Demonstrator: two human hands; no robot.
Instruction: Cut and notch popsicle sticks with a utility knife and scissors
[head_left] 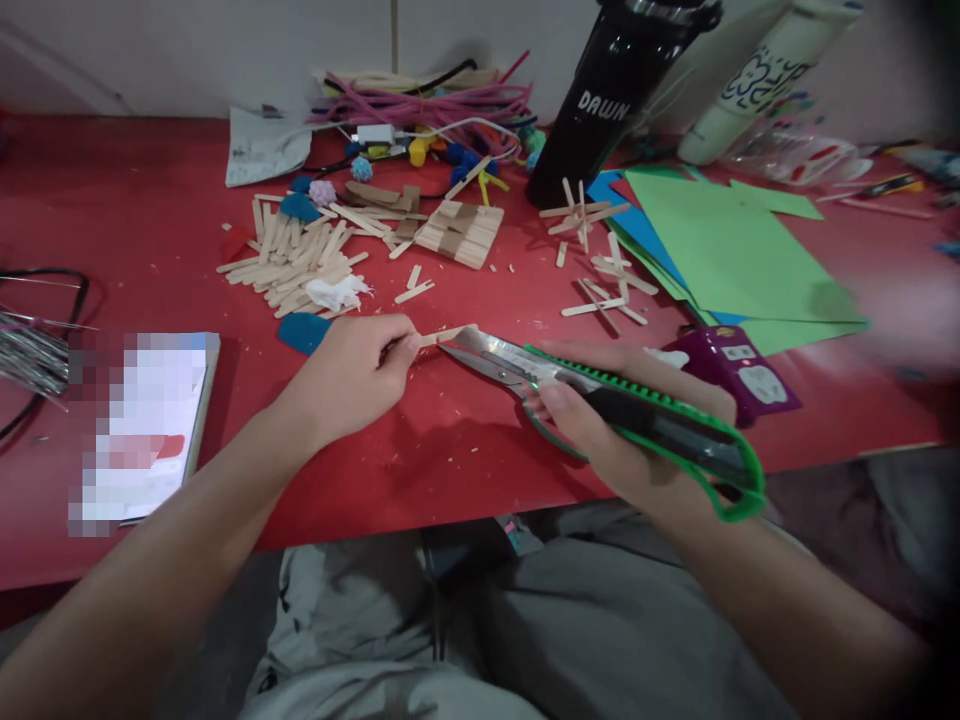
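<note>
My left hand (364, 370) pinches a short wooden craft stick (444, 336) between thumb and fingers, its free end pointing right. My right hand (622, 455) is wrapped round a green and black utility knife (660, 415), with the blade out and its tip at the stick's free end. Grey scissors (495, 372) show just under the knife blade, partly hidden by it and by my right hand. Beside my left hand lies a dark blue piece (302, 333). Small wood chips are scattered on the red table (405, 460).
Behind my left hand is a pile of craft sticks (289, 260) with a bundle (465, 232) beside it. Cut sticks (611, 285) lie at the right, near green sheets (742, 250) and a purple packet (750, 375). A black bottle (600, 110) stands behind; a phone (154, 430) lies left.
</note>
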